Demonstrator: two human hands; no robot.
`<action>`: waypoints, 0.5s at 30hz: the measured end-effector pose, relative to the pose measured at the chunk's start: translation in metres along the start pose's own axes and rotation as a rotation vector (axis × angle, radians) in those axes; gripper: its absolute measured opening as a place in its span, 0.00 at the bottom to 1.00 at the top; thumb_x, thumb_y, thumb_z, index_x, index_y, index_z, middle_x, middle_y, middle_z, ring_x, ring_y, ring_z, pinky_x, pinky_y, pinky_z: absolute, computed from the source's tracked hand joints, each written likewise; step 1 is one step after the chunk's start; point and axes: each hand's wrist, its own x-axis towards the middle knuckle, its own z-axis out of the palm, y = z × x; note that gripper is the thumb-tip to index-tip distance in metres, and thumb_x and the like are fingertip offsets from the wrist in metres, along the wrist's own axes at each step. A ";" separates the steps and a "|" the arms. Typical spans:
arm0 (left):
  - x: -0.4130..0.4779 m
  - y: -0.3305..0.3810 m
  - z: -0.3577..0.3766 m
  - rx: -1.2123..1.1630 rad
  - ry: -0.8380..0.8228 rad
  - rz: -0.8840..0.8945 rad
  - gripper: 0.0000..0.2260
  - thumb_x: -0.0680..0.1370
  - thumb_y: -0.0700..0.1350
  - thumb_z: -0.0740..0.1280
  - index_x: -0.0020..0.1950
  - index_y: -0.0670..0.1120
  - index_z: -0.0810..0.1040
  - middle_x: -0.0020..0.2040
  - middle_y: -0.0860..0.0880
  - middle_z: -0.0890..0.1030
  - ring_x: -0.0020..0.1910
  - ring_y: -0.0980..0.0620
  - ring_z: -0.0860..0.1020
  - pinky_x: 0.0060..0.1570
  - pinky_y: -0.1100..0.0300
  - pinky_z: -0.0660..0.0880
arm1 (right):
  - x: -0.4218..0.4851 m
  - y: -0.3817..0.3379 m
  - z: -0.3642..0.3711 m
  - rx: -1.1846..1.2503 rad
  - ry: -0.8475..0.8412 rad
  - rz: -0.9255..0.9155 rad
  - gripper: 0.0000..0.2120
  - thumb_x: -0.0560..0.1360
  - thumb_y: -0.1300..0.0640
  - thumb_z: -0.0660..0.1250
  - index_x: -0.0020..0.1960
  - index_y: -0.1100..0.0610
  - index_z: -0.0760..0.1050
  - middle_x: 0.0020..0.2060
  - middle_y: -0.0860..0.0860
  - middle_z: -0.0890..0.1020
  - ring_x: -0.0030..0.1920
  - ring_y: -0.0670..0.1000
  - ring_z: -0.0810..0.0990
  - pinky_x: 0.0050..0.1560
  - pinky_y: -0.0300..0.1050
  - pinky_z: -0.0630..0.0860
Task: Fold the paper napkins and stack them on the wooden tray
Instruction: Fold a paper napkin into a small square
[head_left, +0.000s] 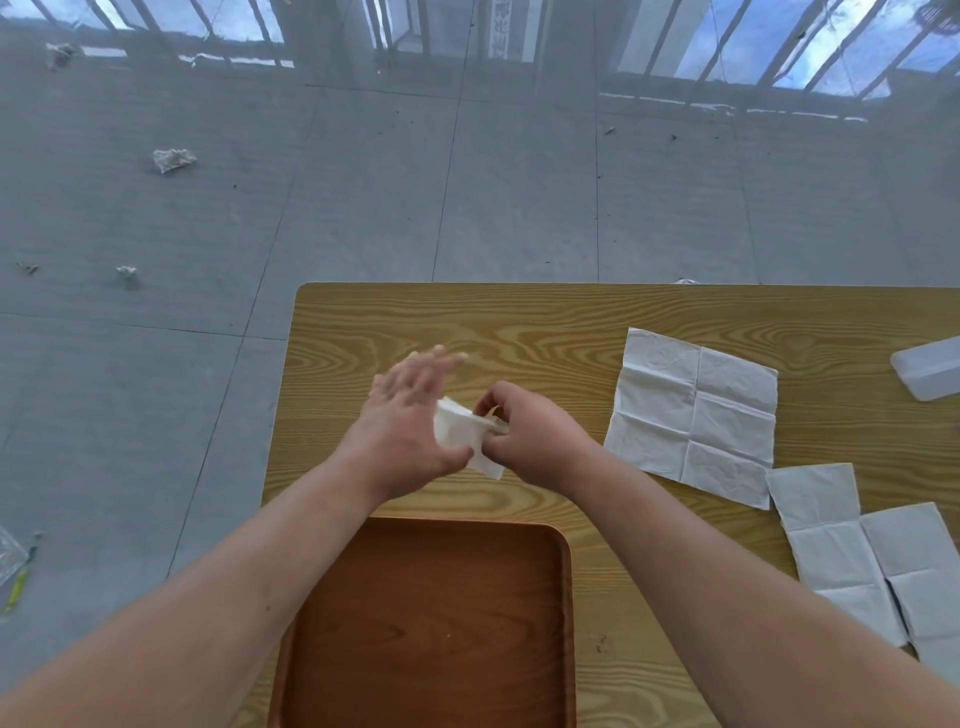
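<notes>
A small folded white napkin (460, 434) is held between both hands above the wooden table (545, 322). My right hand (530, 434) pinches its right edge with curled fingers. My left hand (410, 421) has its fingers stretched out straight and blurred, with the thumb against the napkin's lower left side. The brown wooden tray (431, 618) lies just nearer than the hands, with nothing on it. An unfolded creased napkin (696, 415) lies flat to the right, and another unfolded napkin (872, 556) lies at the table's right front.
A translucent plastic box (930, 366) sits at the table's right edge. The table's left edge runs close to my left forearm. Crumpled paper scraps (174, 160) lie on the grey tiled floor to the left.
</notes>
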 end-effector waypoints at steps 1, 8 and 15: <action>0.002 0.003 -0.001 0.087 -0.068 0.039 0.44 0.72 0.61 0.74 0.82 0.63 0.53 0.84 0.56 0.57 0.84 0.54 0.48 0.83 0.41 0.45 | 0.001 -0.003 -0.002 -0.126 -0.025 -0.062 0.14 0.74 0.54 0.68 0.59 0.45 0.74 0.45 0.44 0.82 0.38 0.44 0.78 0.33 0.40 0.71; 0.008 0.012 -0.005 0.096 -0.100 -0.094 0.15 0.76 0.55 0.73 0.61 0.60 0.74 0.47 0.59 0.80 0.51 0.52 0.81 0.47 0.57 0.74 | 0.001 -0.007 -0.007 -0.257 0.002 -0.208 0.19 0.75 0.54 0.66 0.65 0.47 0.70 0.44 0.43 0.81 0.40 0.45 0.80 0.39 0.45 0.79; 0.005 -0.001 0.002 -0.275 -0.161 -0.290 0.08 0.76 0.54 0.73 0.42 0.51 0.80 0.35 0.52 0.82 0.32 0.52 0.77 0.35 0.54 0.74 | 0.004 0.011 -0.003 0.362 0.099 0.054 0.04 0.73 0.60 0.72 0.45 0.52 0.80 0.36 0.46 0.81 0.35 0.44 0.76 0.38 0.44 0.75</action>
